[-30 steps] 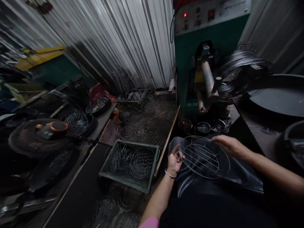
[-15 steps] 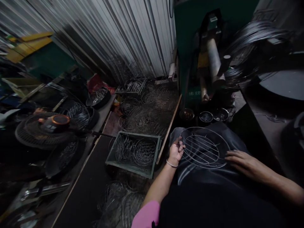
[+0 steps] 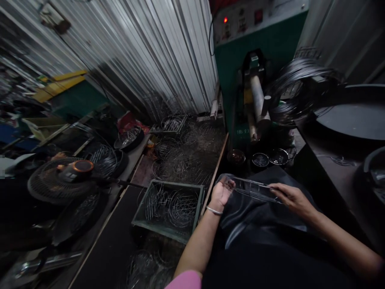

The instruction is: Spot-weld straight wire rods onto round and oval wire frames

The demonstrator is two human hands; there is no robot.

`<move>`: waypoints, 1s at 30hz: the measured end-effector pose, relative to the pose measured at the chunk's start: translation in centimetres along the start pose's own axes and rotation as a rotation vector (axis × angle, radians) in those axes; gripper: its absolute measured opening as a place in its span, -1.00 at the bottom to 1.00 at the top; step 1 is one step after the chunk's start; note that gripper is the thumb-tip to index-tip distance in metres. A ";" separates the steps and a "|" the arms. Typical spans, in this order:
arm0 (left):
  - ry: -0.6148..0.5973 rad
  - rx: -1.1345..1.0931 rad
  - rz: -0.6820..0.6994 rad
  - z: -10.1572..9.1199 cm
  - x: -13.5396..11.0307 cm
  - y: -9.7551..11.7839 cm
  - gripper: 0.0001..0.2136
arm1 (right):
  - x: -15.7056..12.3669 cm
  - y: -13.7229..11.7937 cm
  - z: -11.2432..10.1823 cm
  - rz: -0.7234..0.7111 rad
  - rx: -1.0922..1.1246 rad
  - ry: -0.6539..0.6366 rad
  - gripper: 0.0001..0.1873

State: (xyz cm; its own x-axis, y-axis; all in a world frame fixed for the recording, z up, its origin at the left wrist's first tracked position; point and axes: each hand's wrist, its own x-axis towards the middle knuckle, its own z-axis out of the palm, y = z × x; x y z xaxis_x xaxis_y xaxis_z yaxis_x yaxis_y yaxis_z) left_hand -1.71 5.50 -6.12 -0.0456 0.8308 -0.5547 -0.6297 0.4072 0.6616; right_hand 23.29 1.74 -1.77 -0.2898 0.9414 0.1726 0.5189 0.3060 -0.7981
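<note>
A round wire rack [image 3: 254, 188] is tilted almost edge-on above my dark apron. My left hand [image 3: 222, 192], with a bangle at the wrist, grips its left rim, palm turned up and fingers curled. At the opposite rim my right hand [image 3: 291, 196] pinches the wire between thumb and fingers. To the left of my left hand stands a green crate [image 3: 165, 228] holding several similar wire racks [image 3: 184, 206].
A green machine [image 3: 261, 36] with a red light and a thick metal cylinder [image 3: 257, 94] stands ahead. Small bowls [image 3: 260, 159] sit below it. Right are a wire coil [image 3: 300, 76] and a grey round surface [image 3: 355, 120]. A fan [image 3: 57, 180] stands left.
The wire rack has turned from nearly face-up to edge-on. My right hand has gone from flat beside its rim to gripping it. The view has tilted up a little.
</note>
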 end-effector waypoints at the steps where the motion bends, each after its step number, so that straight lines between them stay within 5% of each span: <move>1: 0.006 0.091 0.034 0.0 -0.5 0.3 -0.85 | 0.5 0.0 -0.9 0.048 0.037 -0.004 -0.54; 3: 0.007 0.380 0.266 0.1 -1.5 1.1 -0.59 | 1.5 -0.1 -2.6 0.133 0.112 -0.032 -0.47; 5: -0.076 0.797 0.660 0.6 -2.5 2.2 -0.31 | 2.1 0.0 -3.9 0.192 0.177 -0.082 -0.45; 7: -0.285 1.182 0.971 1.8 -3.2 3.4 -0.13 | 2.5 0.3 -4.7 0.219 0.227 -0.133 -0.45; 9: -0.528 1.440 1.116 3.2 -3.4 4.2 -0.05 | 2.7 0.5 -5.2 0.233 0.266 -0.161 -0.47; 11: -0.660 1.563 1.158 4.4 -3.1 4.3 -0.08 | 2.8 0.7 -5.3 0.255 0.296 -0.155 -0.47; 16: -0.599 1.488 1.259 4.4 -1.6 2.2 -0.28 | 3.0 1.2 -4.9 0.274 0.317 -0.073 -0.50; 23: -0.500 1.400 1.243 3.0 -1.4 0.7 -0.34 | 2.6 1.9 -2.4 -0.124 -0.045 0.350 -0.74; 30: -0.482 1.398 1.252 3.0 -1.6 0.8 -0.34 | 0.9 1.6 -1.3 -0.244 -0.215 0.459 -0.82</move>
State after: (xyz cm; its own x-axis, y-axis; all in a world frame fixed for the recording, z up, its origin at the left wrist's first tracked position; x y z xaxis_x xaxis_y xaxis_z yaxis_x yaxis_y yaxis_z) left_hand 0.20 5.59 -3.18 0.4296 0.7645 0.4806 0.5644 -0.6428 0.5180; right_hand 24.93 3.28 -2.09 -0.0675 0.7900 0.6094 0.6471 0.4996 -0.5759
